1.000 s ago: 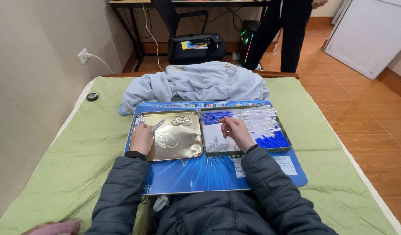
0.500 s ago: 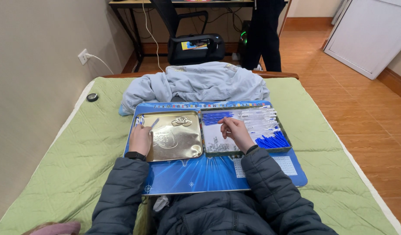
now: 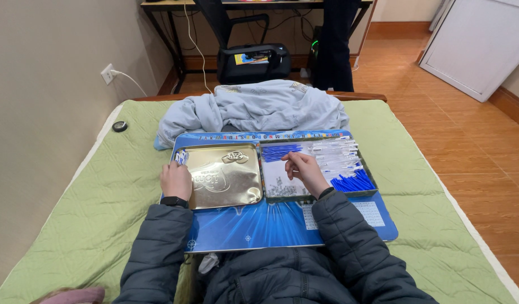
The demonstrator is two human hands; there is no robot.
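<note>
Many blue and white sticks [image 3: 341, 166] fill the open tin [image 3: 317, 194].

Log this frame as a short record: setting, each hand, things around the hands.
setting: green bed cover, blue board across the lap
left hand: holds small blue-and-white pieces at the gold lid's left edge
right hand: inside the open tin, fingers pinched; held item too small to tell
in tin: blue and white sticks
behind board: grey blanket
</note>
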